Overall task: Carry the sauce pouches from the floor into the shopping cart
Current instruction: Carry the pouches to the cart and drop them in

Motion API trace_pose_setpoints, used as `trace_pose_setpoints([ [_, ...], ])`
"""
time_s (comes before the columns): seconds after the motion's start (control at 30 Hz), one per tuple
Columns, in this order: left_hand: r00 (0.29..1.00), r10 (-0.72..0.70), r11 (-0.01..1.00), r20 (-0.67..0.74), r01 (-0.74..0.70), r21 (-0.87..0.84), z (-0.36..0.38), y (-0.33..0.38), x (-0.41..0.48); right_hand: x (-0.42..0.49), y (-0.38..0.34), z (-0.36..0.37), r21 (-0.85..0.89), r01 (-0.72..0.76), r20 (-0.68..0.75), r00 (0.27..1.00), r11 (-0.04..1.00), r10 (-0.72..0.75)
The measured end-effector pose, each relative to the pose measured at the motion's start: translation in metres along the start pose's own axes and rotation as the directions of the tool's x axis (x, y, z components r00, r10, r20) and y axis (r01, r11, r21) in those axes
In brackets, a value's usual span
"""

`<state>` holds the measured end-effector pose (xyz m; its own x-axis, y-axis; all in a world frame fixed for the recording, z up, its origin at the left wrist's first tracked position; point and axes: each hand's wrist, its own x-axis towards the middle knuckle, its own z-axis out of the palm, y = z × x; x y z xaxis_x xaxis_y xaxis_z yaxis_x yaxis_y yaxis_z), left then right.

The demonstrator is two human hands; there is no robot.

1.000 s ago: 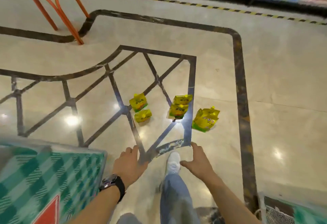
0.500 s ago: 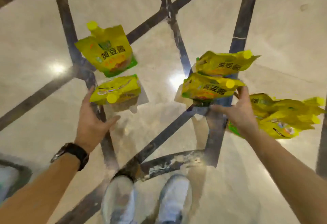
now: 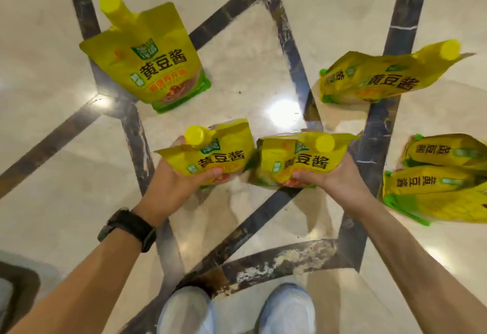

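- Head view: our left hand (image 3: pixel 171 183) grasps the left pouch (image 3: pixel 218 157) of yellow soybean sauce from below, thumb across its printed front. Our right hand (image 3: pixel 340 178) grasps the right pouch (image 3: pixel 303 162) the same way.
- The two held pouches sit side by side, almost touching, with their yellow caps pointing away from us. Judging by the shadows beneath, they look lifted just clear of the floor.
- To carry them well, we should support the soft bodies underneath, not pinch the thin top seams. These pouches likely sag and could slip from a light pinch.
- We should rise smoothly and turn toward the shopping cart, which is not in view here, so we look for it before we step.
- Three lots remain for later trips. A standing pouch (image 3: pixel 147 62) is at the far left. A lying pouch (image 3: pixel 382 78) is at the far right. A heap of pouches (image 3: pixel 442 181) is beside our right forearm.
- The heap lies near our right arm, so we should swing that elbow clear as we rise.
- The polished stone floor (image 3: pixel 52 165) is glossy, with lamp glare and dark inlay bands (image 3: pixel 395 4) crossing it. It may be slick under our pale shoes (image 3: pixel 287 310).
- A black wristwatch (image 3: pixel 129 225) sits on our left wrist.
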<state>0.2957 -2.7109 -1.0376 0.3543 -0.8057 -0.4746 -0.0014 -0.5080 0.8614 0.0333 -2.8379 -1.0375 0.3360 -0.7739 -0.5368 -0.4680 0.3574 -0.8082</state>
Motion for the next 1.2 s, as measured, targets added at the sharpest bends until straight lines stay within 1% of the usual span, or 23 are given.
trace_pose_setpoints([
  [0.1, 0.996, -0.073, 0.997, 0.051, 0.074, -0.029, 0.000, 0.022, -0.011, -0.019, -0.017, 0.002, 0.099, -0.039, -0.005, 0.999, 0.994, 0.040],
  [0.17, 0.987, -0.123, 0.992, 0.107, 0.124, -0.003, -0.009, 0.051, -0.032, -0.044, -0.031, -0.010, 0.184, -0.107, 0.004, 0.994, 0.977, 0.108],
  [0.23, 0.967, -0.191, 0.982, 0.171, 0.190, 0.020, -0.018, 0.085, -0.064, -0.083, -0.047, -0.028, 0.316, -0.199, 0.019, 0.979, 0.928, 0.204],
  [0.3, 0.935, -0.252, 0.966, 0.250, 0.259, 0.006, -0.022, 0.125, -0.101, -0.129, -0.069, -0.049, 0.420, -0.273, 0.067, 0.960, 0.865, 0.271],
  [0.43, 0.822, -0.370, 0.904, 0.433, 0.425, -0.036, -0.013, 0.216, -0.181, -0.228, -0.135, -0.091, 0.497, -0.392, 0.225, 0.920, 0.774, 0.321],
  [0.5, 0.786, -0.405, 0.872, 0.467, 0.486, -0.062, -0.010, 0.264, -0.223, -0.283, -0.172, -0.110, 0.544, -0.443, 0.270, 0.897, 0.713, 0.351],
  [0.6, 0.757, -0.439, 0.840, 0.484, 0.537, -0.079, -0.017, 0.338, -0.282, -0.365, -0.235, -0.134, 0.583, -0.475, 0.266, 0.878, 0.659, 0.398],
  [0.67, 0.727, -0.452, 0.825, 0.517, 0.561, -0.069, -0.024, 0.385, -0.320, -0.418, -0.280, -0.144, 0.624, -0.452, 0.232, 0.886, 0.637, 0.401],
  [0.77, 0.677, -0.469, 0.781, 0.567, 0.618, -0.093, -0.042, 0.444, -0.376, -0.495, -0.351, -0.149, 0.670, -0.393, 0.187, 0.911, 0.630, 0.368],
  [0.83, 0.645, -0.448, 0.767, 0.618, 0.633, -0.104, -0.057, 0.480, -0.408, -0.546, -0.390, -0.147, 0.734, -0.331, 0.139, 0.928, 0.593, 0.345],
  [0.9, 0.632, -0.400, 0.794, 0.663, 0.601, -0.095, -0.072, 0.514, -0.434, -0.594, -0.422, -0.138, 0.773, -0.259, 0.075, 0.944, 0.579, 0.322],
  [1.0, 0.620, -0.331, 0.859, 0.712, 0.510, -0.046, -0.087, 0.561, -0.461, -0.655, -0.454, -0.117, 0.806, -0.164, -0.028, 0.949, 0.568, 0.313],
  [1.07, 0.584, -0.299, 0.890, 0.754, 0.456, 0.000, -0.090, 0.586, -0.477, -0.690, -0.468, -0.102, 0.844, -0.081, -0.107, 0.943, 0.530, 0.315],
  [1.17, 0.529, -0.252, 0.922, 0.810, 0.385, 0.035, -0.087, 0.620, -0.506, -0.739, -0.479, -0.082, 0.895, 0.080, -0.222, 0.934, 0.440, 0.281],
  [1.2, 0.493, -0.255, 0.929, 0.832, 0.365, 0.068, -0.083, 0.628, -0.516, -0.755, -0.481, -0.077, 0.900, 0.126, -0.258, 0.925, 0.418, 0.277],
])
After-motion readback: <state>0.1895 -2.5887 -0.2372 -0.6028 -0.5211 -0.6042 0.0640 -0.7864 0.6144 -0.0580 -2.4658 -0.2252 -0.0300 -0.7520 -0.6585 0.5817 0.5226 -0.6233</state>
